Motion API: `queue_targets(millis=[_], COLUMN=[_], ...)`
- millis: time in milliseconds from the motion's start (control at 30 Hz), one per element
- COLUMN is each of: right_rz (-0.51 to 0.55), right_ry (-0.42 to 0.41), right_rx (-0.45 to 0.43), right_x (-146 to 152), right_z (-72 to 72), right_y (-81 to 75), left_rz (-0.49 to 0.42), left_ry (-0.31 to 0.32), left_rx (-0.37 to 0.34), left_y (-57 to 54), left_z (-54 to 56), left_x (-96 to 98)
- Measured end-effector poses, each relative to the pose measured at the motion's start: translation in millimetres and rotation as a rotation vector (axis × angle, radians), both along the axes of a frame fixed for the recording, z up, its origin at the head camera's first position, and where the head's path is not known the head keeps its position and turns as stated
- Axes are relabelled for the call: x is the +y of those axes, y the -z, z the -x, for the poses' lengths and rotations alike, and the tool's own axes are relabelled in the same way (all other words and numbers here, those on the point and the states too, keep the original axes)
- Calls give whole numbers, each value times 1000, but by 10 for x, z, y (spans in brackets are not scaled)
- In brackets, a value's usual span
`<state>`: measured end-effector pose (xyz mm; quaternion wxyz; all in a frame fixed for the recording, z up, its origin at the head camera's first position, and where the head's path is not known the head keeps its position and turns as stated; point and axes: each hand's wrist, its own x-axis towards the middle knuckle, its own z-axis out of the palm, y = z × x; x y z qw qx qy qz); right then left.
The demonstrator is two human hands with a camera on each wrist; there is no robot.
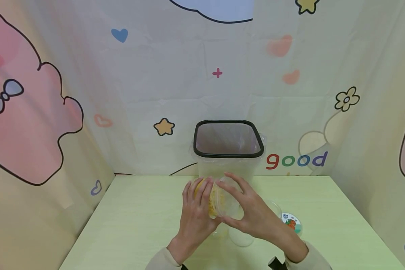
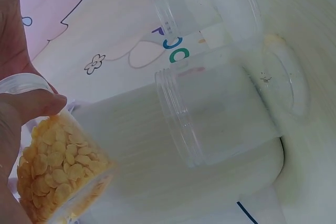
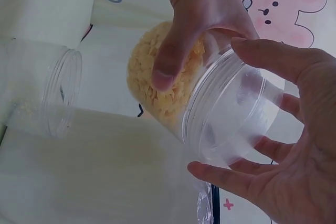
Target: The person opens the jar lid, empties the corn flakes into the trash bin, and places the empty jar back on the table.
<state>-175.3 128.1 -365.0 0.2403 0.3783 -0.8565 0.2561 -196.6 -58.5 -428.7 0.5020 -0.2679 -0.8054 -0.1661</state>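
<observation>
A clear jar of yellow flakes (image 1: 213,204) is tilted sideways in my left hand (image 1: 196,216), whose fingers and thumb grip its body. In the right wrist view the flakes (image 3: 147,77) fill the part under the left thumb. Against the jar's rim sits a clear, empty-looking plastic piece (image 3: 244,111), cannot tell whether a second jar or a deep lid. My right hand (image 1: 254,212) holds that piece with its fingers spread around it. The right fingertips reach the joint between the two. In the left wrist view, the jar's far end is partly out of frame.
An empty clear jar (image 2: 220,108) with a threaded rim stands on the table (image 1: 138,225) near the hands, and another clear jar (image 2: 184,9) is beside it. A round lid with a printed picture (image 1: 291,223) lies to the right. Behind the hands stands a black-rimmed bin (image 1: 227,154).
</observation>
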Motion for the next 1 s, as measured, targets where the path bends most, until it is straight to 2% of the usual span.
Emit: queue_targets(millis=[200, 633, 1000], right_rz=[-7, 23, 32], right_ry=[-16, 21, 42], right_rx=[27, 29, -16], right_x=[25, 89, 125], right_z=[-9, -50, -65], right_y=[-7, -53, -34], left_rz=[-40, -170, -305], left_ry=[14, 82, 126], left_rx=[-25, -113, -261], left_y=[-7, -44, -56], left_z=[-10, -29, -73], left_x=[5, -37, -128])
